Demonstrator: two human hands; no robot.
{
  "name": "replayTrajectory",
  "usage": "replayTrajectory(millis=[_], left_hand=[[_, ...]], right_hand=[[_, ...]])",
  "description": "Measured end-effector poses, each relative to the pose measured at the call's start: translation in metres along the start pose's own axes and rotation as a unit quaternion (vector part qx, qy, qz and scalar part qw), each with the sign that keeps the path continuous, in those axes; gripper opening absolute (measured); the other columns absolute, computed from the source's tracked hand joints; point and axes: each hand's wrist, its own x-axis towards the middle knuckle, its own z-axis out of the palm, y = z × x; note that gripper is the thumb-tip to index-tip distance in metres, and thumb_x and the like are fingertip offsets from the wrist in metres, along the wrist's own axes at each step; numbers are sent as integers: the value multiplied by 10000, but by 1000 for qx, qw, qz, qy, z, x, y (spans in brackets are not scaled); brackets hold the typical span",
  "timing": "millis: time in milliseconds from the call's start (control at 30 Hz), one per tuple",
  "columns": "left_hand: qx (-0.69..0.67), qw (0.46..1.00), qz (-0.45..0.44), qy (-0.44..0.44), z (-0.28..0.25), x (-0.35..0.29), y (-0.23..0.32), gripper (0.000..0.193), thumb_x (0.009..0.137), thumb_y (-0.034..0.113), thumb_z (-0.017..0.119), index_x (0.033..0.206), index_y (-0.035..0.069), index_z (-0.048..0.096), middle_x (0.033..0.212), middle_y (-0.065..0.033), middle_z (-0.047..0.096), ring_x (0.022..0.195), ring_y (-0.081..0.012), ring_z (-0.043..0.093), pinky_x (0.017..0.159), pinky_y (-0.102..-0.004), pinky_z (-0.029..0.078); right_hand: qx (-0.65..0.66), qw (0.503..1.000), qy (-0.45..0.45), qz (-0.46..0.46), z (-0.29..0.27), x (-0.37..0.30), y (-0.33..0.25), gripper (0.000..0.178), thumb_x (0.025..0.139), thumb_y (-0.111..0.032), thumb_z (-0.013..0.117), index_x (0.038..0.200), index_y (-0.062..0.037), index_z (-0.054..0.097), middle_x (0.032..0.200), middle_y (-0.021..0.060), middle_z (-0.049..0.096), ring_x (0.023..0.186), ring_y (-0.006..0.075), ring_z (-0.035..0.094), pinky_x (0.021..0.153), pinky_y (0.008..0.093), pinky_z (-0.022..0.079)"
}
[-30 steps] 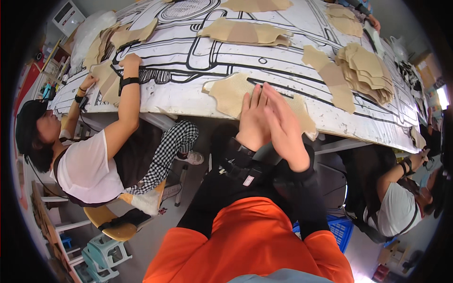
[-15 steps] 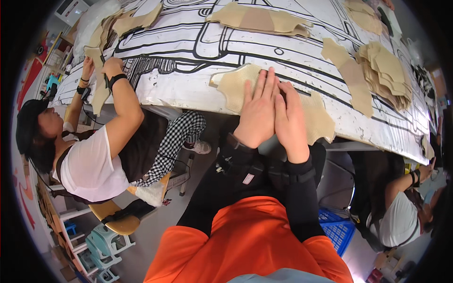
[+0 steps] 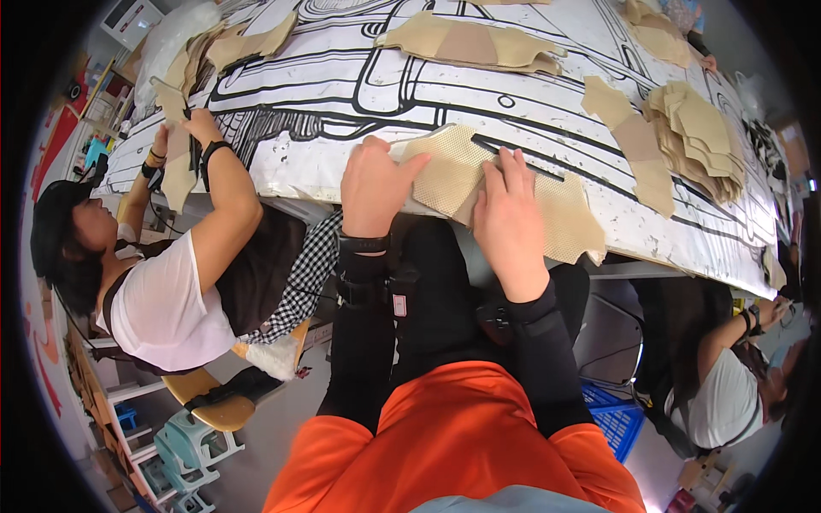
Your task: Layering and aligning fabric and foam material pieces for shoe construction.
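Note:
A beige perforated fabric piece [image 3: 457, 167] lies at the table's near edge in front of me. Along its far edge runs a thin black strip [image 3: 547, 173]. My left hand [image 3: 375, 188] is at the piece's left end, thumb on top and fingers bent round the tip, which they partly hide. My right hand [image 3: 513, 227] rests on the middle of the piece with its fingers stretched out, close to the strip, covering part of the fabric.
The table [image 3: 291, 162] has a white cover with black line drawings. Stacked beige pieces [image 3: 697, 128] lie at the right, another pile [image 3: 470, 43] further back. A co-worker [image 3: 171, 282] at my left handles a similar piece; another person [image 3: 718, 376] sits at the right. A blue crate [image 3: 614, 419] stands below.
My hands, together on the middle of the piece before, are now apart. The left has moved left to the piece's end; the right has stayed near the middle, shifting slightly.

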Motion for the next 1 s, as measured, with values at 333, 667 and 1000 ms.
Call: replayTrajectory(millis=[333, 667, 1000], left_hand=[[-104, 994, -29, 0, 13, -9, 7, 395, 813, 153, 842, 1105, -31, 650, 787, -109, 699, 704, -211, 685, 669, -338, 548], [-193, 964, 56, 174, 41, -30, 0, 239, 853, -26, 702, 1074, -4, 615, 838, -84, 626, 744, -196, 613, 728, -333, 523], [-218, 935, 247, -133, 29, -33, 26, 414, 1059, 160, 490, 1422, -32, 538, 1510, -208, 527, 1429, -356, 470, 1176, -470, 363]], right_hand=[[79, 996, -21, -24, 14, 9, -10, 449, 868, 4, 591, 1312, 65, 579, 1440, 247, 534, 1401, 434, 466, 1102, 479, 461], [-1, 997, 0, -81, 27, 4, -6, 497, 895, -117, 611, 1370, 25, 597, 1478, 222, 548, 1436, 431, 427, 1163, 491, 395], [-44, 996, -11, -71, 15, -4, -3, 509, 966, -205, 542, 1370, 103, 571, 1465, 261, 548, 1455, 393, 432, 1221, 503, 304]])
